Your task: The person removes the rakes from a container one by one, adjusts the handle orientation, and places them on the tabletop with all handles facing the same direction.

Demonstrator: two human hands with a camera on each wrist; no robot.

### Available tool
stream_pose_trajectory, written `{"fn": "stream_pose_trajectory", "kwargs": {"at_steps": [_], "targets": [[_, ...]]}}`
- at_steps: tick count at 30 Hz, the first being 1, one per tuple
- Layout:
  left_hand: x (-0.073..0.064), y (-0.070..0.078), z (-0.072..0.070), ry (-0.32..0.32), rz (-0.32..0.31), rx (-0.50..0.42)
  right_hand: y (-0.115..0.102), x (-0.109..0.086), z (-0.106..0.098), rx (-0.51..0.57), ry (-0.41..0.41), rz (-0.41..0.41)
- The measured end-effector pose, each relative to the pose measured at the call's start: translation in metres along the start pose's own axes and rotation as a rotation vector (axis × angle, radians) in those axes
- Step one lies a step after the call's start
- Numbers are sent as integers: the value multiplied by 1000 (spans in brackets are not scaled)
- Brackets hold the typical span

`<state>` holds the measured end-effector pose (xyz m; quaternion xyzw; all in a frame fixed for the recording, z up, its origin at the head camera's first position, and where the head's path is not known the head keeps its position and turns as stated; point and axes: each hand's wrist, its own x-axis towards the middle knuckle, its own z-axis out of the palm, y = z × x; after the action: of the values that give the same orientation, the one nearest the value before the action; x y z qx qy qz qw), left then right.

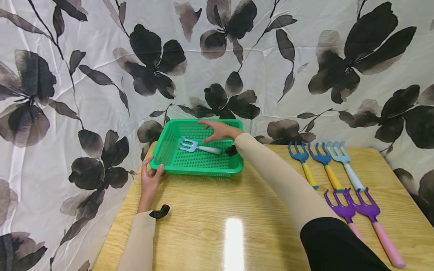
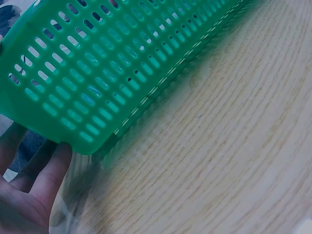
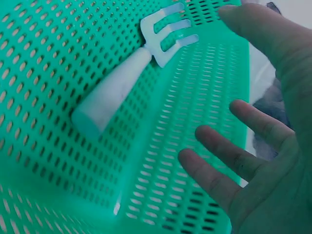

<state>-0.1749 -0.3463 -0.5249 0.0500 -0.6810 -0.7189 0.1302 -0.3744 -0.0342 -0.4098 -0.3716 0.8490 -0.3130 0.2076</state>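
Observation:
A green perforated plastic basket (image 1: 196, 168) stands at the back left of the table. Inside it lies a light blue hand fork (image 1: 208, 149), its tines toward the left and its pale handle toward the right. My left hand (image 1: 150, 184) holds the basket's front left corner, the thumb (image 2: 56, 163) against the corner and the fingers along the left side. Over the basket is my right hand (image 1: 222, 130), its fingers spread and holding nothing. In the right wrist view the hand fork (image 3: 117, 90) lies apart from those fingers.
To the right on the wooden table (image 1: 200, 218) lie more hand forks: two blue ones with yellow handles (image 1: 308, 174), a light blue one (image 1: 352, 175), and two purple ones with pink handles (image 1: 388, 241). A flowered cloth (image 1: 264, 86) hangs right behind the table.

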Motion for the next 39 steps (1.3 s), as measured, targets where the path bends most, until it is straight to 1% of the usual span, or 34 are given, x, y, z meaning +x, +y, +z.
{"fn": "stream_pose_trajectory", "kwargs": {"at_steps": [4,8,11,14,15,16,18,21,22,24,27,31,39], "targets": [[1,0,2,13,16,-13,1,12,10,-29,-23,43],[2,0,5,19,12,-23,7,21,23,-53,-37,80],[2,0,6,9,2,-17,10,23,32,-77,-49,98],[1,1,8,-2,8,-7,12,23,38,-70,-60,106],[0,5,8,-8,3,-9,12,22,40,-65,-65,107],[0,6,8,-12,5,-7,12,22,41,-64,-69,110],[1,6,8,-15,12,-12,12,23,43,-56,-74,116],[1,6,7,-19,10,-19,13,24,45,-78,-87,127],[3,2,6,-16,17,-17,14,24,46,-81,-91,134],[4,1,6,-14,17,-16,16,25,48,-97,-101,146],[5,-1,5,-12,17,-14,19,27,51,-111,-112,180],[5,0,3,-6,24,-7,20,31,53,-103,-123,220],[4,1,1,-1,10,-19,17,31,55,-89,-146,237]]}}
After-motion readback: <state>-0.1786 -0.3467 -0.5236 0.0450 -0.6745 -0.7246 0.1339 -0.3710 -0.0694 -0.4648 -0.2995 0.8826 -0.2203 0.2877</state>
